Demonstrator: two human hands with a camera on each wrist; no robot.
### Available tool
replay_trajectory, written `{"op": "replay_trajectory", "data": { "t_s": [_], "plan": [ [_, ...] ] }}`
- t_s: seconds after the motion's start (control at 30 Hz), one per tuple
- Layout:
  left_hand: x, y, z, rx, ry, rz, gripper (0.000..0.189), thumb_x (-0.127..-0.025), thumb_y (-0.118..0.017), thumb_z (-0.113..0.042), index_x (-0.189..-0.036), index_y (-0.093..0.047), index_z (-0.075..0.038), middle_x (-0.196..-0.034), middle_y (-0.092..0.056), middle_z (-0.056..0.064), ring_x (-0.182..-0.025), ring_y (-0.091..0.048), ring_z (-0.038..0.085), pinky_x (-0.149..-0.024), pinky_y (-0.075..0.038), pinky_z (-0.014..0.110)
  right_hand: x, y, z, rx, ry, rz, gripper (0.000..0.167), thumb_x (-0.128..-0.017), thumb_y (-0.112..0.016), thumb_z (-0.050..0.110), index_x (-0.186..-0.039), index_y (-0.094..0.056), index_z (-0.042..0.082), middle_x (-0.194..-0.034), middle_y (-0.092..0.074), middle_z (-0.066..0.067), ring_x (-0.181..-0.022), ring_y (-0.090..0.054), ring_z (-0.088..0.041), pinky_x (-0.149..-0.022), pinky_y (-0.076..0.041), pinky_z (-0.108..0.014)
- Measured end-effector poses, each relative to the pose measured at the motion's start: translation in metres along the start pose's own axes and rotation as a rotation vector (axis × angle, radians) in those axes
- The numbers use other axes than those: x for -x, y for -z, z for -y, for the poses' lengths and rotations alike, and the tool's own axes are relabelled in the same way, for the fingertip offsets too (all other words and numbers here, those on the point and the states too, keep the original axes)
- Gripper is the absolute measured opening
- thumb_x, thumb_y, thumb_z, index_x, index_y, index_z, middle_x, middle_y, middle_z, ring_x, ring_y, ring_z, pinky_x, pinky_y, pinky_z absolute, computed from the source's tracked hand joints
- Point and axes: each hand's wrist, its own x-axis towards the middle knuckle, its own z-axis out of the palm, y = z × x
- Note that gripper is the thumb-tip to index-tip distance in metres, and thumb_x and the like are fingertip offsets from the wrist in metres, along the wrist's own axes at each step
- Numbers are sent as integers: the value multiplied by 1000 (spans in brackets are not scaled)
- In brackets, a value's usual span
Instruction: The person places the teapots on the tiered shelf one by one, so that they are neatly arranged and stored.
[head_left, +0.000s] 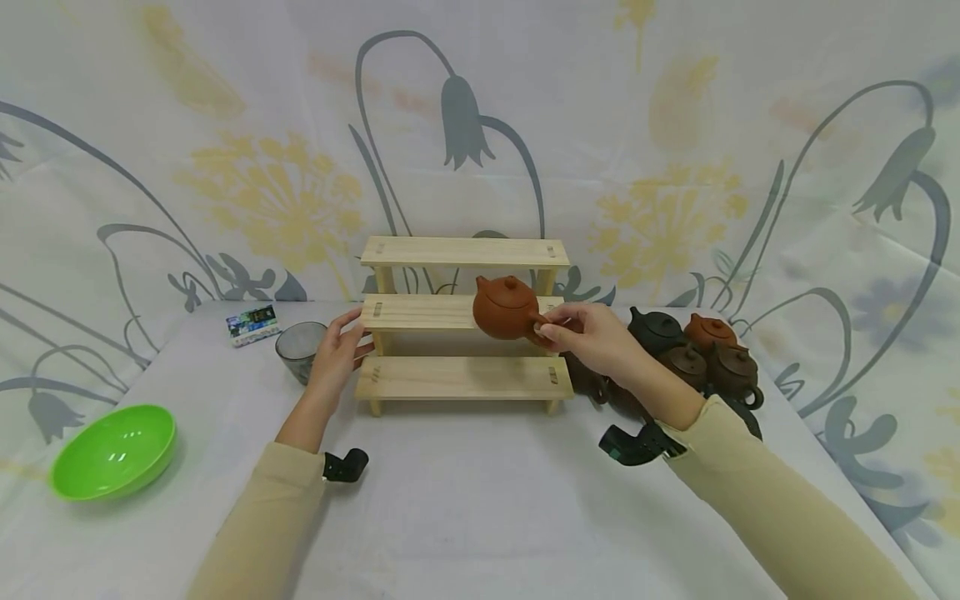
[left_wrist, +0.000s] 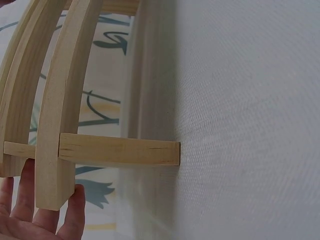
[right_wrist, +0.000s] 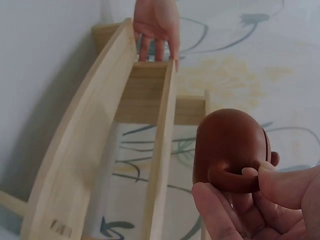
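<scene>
A three-step wooden display stand is at the middle of the table. My right hand pinches a reddish-brown clay teapot by its handle, thumb on one side and fingers on the other. In the head view, the teapot overlaps the middle step, spout to the left. The right wrist view shows the teapot raised beside the steps, its handle in the fingers. At the stand's left end is my left hand. Its fairly straight fingers touch the step ends in the left wrist view.
Several dark and reddish teapots cluster right of the stand, partly hidden by the right forearm. A grey translucent cup stands behind the left hand, near a small printed box. A bright green bowl sits at the left.
</scene>
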Motion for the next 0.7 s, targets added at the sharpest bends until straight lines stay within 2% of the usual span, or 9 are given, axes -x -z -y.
{"op": "replay_trajectory", "data": {
  "t_s": [0.17,0.43,0.57,0.7],
  "plan": [
    [1,0,-1,-3,1,1,49,-102,-36,-32,-146,-26,-13,-138,-42,20,-121,-46,35,-100,-34,45,-15,-6,14,-23,1,-8,27,-94,-58,15,-112,-61,-5,-103,-63,-17,-87,-64,-27,-77,-50,-35],
    [0,0,0,1,-2,0,49,-102,-36,-31,-146,-26,-13,-137,-42,21,-120,-47,35,-99,-35,44,-40,-16,36,-137,-24,20,28,-95,-55,13,-116,-58,-5,-107,-60,-20,-92,-64,-34,-85,-49,-36],
    [0,0,0,6,2,0,49,-102,-36,-31,-146,-26,-13,-137,-43,21,-120,-47,35,-100,-35,44,-52,-21,46,-177,-9,15,28,-96,-53,11,-117,-57,-6,-108,-58,-21,-93,-63,-36,-84,-49,-37],
    [0,1,0,7,7,0,48,-102,-37,-31,-146,-26,-13,-137,-43,21,-120,-47,35,-100,-35,44,-68,-27,54,-206,-13,-18,26,-95,-54,11,-115,-59,-6,-105,-57,-20,-91,-64,-33,-82,-50,-37]
  ]
}}
